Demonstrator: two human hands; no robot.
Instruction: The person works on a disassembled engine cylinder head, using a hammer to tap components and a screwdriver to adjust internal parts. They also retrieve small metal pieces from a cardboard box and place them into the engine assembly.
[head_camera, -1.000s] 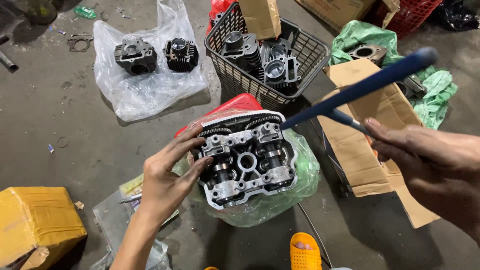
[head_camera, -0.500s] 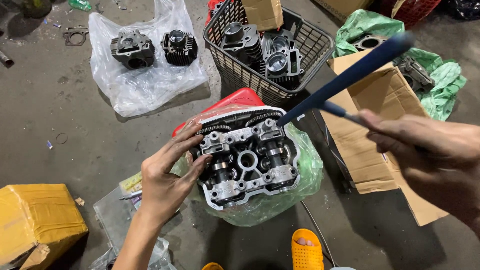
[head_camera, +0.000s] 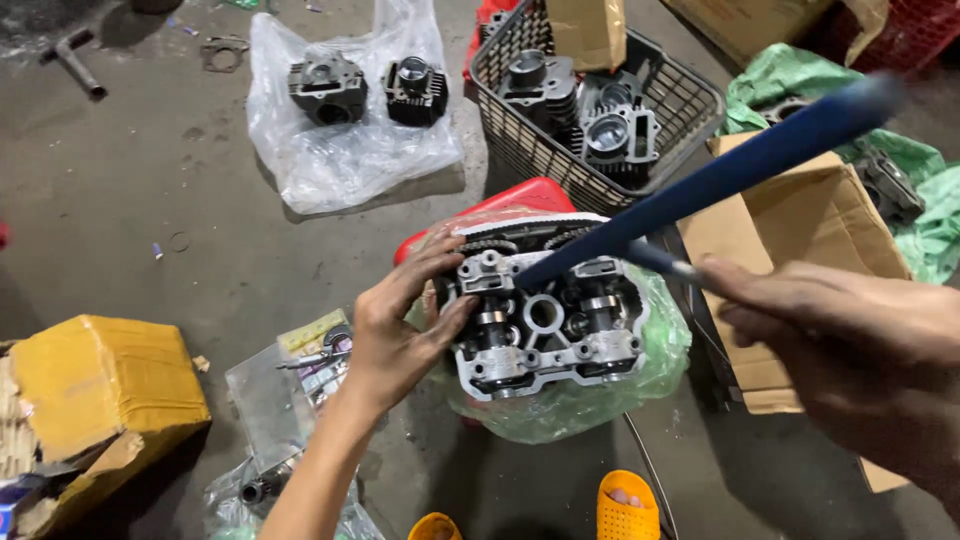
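Blue tool (head_camera: 720, 175) (right hand (head_camera: 850, 340)) slants toward cylinder head (head_camera: 545, 320)

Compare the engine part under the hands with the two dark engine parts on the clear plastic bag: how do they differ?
The engine part is silver-grey, while the two dark parts are nearly black. It is wider than either. It rests on green plastic, with the left hand on its side; they lie untouched on a clear bag. All are metal.
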